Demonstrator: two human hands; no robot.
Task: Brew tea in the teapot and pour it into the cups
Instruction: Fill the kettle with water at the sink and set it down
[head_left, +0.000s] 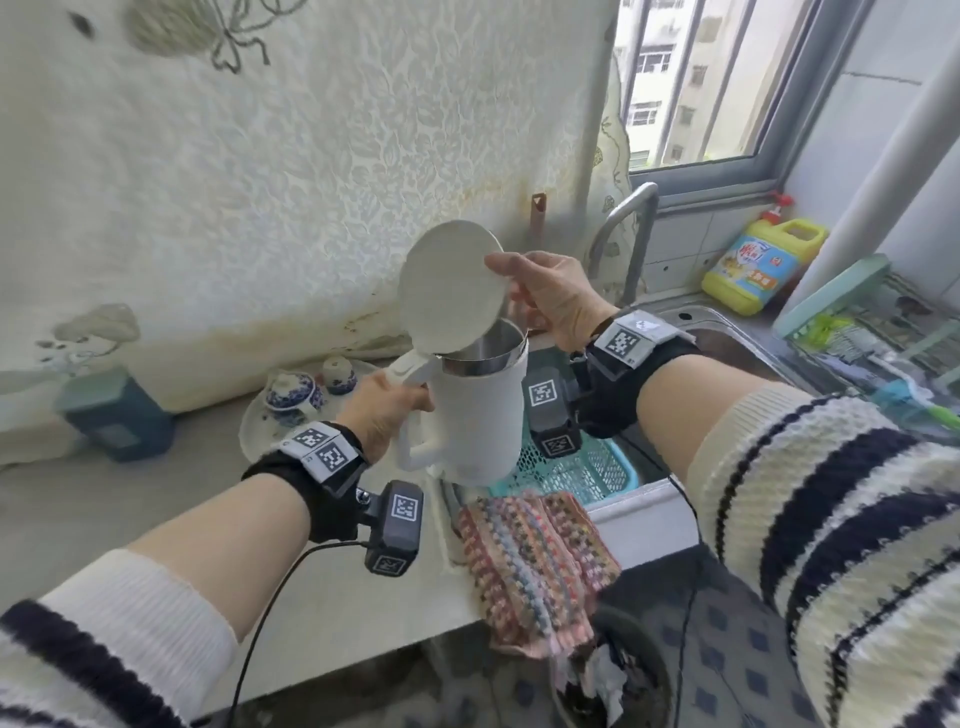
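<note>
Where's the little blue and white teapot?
In the head view, the small blue-and-white porcelain teapot sits left of centre on the round white tray, beside a matching cup, just behind the left hand.

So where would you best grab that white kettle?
Take the kettle by its loop handle, coming from the left, as the left hand does. The handle juts clear of the wide, smooth body, and the right hand holds the lid up over the open mouth.
</note>
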